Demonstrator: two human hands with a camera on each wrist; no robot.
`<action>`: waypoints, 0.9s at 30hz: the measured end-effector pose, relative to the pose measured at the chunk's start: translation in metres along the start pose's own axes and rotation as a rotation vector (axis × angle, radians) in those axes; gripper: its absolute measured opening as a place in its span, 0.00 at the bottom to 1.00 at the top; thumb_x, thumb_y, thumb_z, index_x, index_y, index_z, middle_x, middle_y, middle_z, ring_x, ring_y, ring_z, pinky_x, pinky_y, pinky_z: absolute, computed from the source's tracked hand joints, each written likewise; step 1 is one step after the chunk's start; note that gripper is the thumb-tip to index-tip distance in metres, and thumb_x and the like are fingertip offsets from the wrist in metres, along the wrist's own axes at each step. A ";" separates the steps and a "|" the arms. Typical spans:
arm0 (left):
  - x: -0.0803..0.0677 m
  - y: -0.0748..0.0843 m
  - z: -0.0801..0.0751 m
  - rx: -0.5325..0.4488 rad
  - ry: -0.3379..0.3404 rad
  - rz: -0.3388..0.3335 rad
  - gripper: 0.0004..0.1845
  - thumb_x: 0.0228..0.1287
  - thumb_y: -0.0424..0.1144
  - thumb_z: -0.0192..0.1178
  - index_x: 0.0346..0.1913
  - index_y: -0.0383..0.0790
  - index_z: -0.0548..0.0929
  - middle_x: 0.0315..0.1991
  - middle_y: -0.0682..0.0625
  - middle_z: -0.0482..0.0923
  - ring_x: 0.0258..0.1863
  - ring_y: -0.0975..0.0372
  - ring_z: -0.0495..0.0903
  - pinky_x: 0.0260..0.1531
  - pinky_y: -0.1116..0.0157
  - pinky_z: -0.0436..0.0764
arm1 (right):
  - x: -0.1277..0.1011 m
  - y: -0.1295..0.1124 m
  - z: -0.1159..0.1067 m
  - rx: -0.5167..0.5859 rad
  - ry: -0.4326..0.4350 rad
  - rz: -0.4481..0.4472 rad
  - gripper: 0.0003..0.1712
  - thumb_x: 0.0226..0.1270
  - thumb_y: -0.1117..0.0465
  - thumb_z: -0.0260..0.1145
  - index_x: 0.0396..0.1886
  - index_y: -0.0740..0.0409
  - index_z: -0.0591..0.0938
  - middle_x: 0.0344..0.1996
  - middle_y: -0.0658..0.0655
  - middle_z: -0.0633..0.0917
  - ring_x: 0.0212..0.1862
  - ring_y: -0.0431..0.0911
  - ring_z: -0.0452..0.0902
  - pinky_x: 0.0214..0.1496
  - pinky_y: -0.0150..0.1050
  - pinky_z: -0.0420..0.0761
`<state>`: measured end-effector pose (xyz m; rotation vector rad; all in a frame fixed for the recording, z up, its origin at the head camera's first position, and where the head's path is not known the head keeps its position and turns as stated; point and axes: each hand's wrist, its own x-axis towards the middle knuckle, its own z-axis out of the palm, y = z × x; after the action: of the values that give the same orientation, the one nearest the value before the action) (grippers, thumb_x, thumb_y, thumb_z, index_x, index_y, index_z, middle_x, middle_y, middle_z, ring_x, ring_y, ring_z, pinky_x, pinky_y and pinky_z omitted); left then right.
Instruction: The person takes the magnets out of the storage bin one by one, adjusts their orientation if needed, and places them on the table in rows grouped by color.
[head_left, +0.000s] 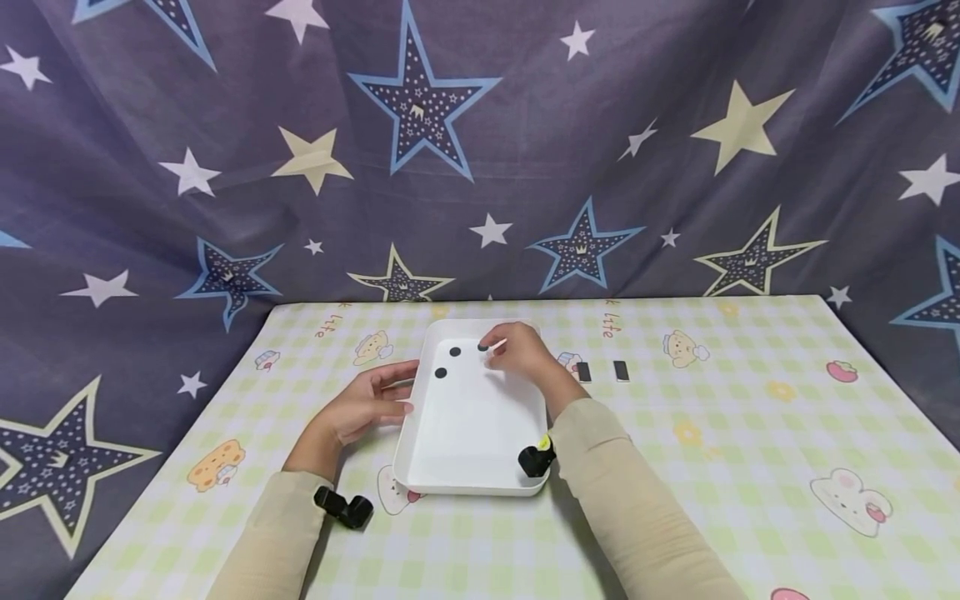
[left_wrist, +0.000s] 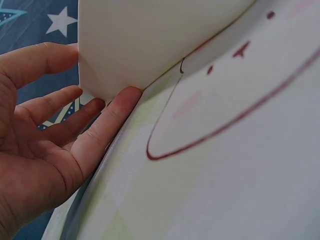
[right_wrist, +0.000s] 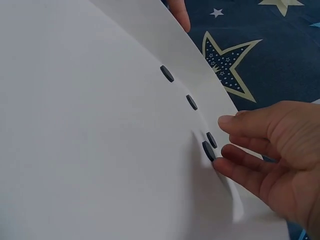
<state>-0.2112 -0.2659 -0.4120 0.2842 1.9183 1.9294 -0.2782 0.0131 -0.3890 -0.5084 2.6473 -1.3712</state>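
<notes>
A white rectangular tray (head_left: 480, 433) lies on the table, with several small black discs (head_left: 440, 373) along the far part of its floor. My left hand (head_left: 371, 404) touches the tray's left side with extended fingers; in the left wrist view its thumb (left_wrist: 115, 110) rests at the tray's lower edge. Over the tray's far end, my right hand (head_left: 517, 354) has its fingertips at a black disc (head_left: 483, 347). The right wrist view shows loosely bent fingers, one fingertip against the nearest disc (right_wrist: 209, 151), with another disc (right_wrist: 212, 140) right beside it.
Two small dark rectangular pieces (head_left: 584, 372) with pale edges lie on the table right of the tray. A checked cloth (head_left: 750, 467) with cartoon prints covers the table. Behind the table hangs a dark star-patterned curtain (head_left: 517, 167).
</notes>
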 end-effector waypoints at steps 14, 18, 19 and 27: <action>0.001 0.000 0.000 -0.004 -0.003 0.004 0.43 0.54 0.21 0.63 0.74 0.31 0.58 0.73 0.35 0.56 0.62 0.50 0.72 0.49 0.56 0.81 | 0.006 0.008 0.012 -0.033 -0.063 0.001 0.20 0.48 0.76 0.73 0.43 0.60 0.87 0.39 0.54 0.87 0.42 0.45 0.82 0.47 0.33 0.80; 0.000 0.000 0.001 -0.005 -0.004 0.003 0.44 0.54 0.21 0.63 0.74 0.31 0.57 0.73 0.35 0.56 0.63 0.49 0.72 0.49 0.56 0.81 | 0.005 0.008 0.013 -0.038 -0.072 0.000 0.20 0.45 0.77 0.74 0.41 0.59 0.88 0.36 0.52 0.87 0.39 0.43 0.82 0.45 0.34 0.79; 0.000 0.001 0.001 -0.005 -0.004 0.003 0.44 0.54 0.21 0.63 0.74 0.31 0.57 0.73 0.35 0.56 0.63 0.49 0.71 0.49 0.56 0.81 | 0.004 0.008 0.013 -0.045 -0.077 -0.005 0.20 0.45 0.77 0.74 0.40 0.58 0.88 0.35 0.52 0.87 0.38 0.43 0.81 0.45 0.34 0.79; 0.000 0.001 0.001 0.008 0.004 0.001 0.43 0.54 0.21 0.64 0.74 0.31 0.58 0.73 0.35 0.56 0.65 0.46 0.68 0.48 0.57 0.82 | 0.002 0.007 0.014 -0.059 -0.091 -0.048 0.15 0.45 0.78 0.73 0.34 0.60 0.88 0.29 0.52 0.86 0.34 0.42 0.80 0.41 0.31 0.79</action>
<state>-0.2105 -0.2652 -0.4113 0.2845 1.9289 1.9247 -0.2783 0.0056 -0.4024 -0.6295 2.6257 -1.2538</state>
